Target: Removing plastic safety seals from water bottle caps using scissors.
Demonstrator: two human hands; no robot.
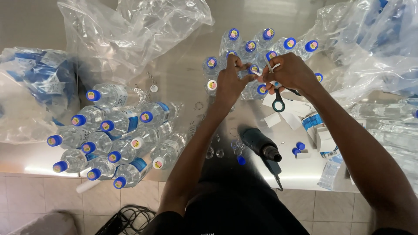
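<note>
left hand clenched, right hand gripping

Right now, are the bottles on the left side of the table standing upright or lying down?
Upright: the left bottles show their blue caps from above, leaning only slightly as a group.

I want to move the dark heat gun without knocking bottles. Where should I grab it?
Grip the heat gun around its thick barrel, coming from above on the near side. It lies flat, and the near edge of the steel table has only small loose caps nearby.
</note>
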